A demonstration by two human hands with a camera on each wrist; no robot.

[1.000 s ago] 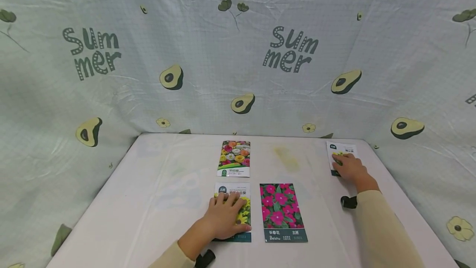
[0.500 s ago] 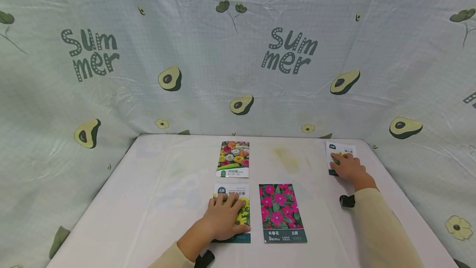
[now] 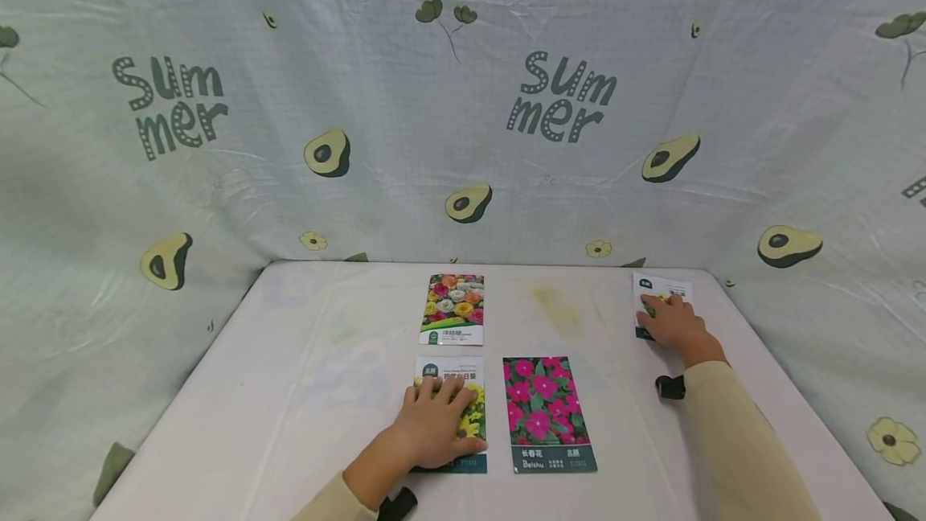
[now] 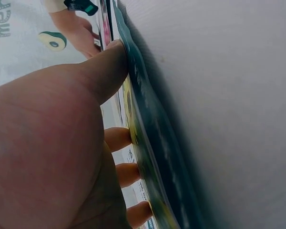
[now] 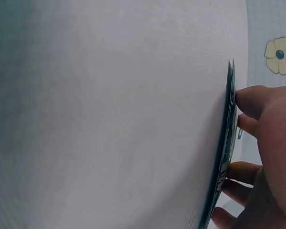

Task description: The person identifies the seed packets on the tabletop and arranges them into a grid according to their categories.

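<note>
Four-fingers-spread, my left hand rests on a seed packet with yellow flowers, covering much of its face. In the left wrist view, the thumb and fingertips press on this packet, whose dark green lower end bends slightly off the table. At the far right, my right hand lies on a white seed packet, hiding most of its picture. The right wrist view has the thumb and fingertips touching the upper face of that packet; its near end shows two thin edges.
A packet with mixed-colour blooms lies behind the left hand's packet. To the right of the left hand lies a packet with pink flowers. The white tabletop ends at a patterned curtain.
My right hand has shifted slightly left over its packet. My left hand stays where it was, and the view has drifted a little.
</note>
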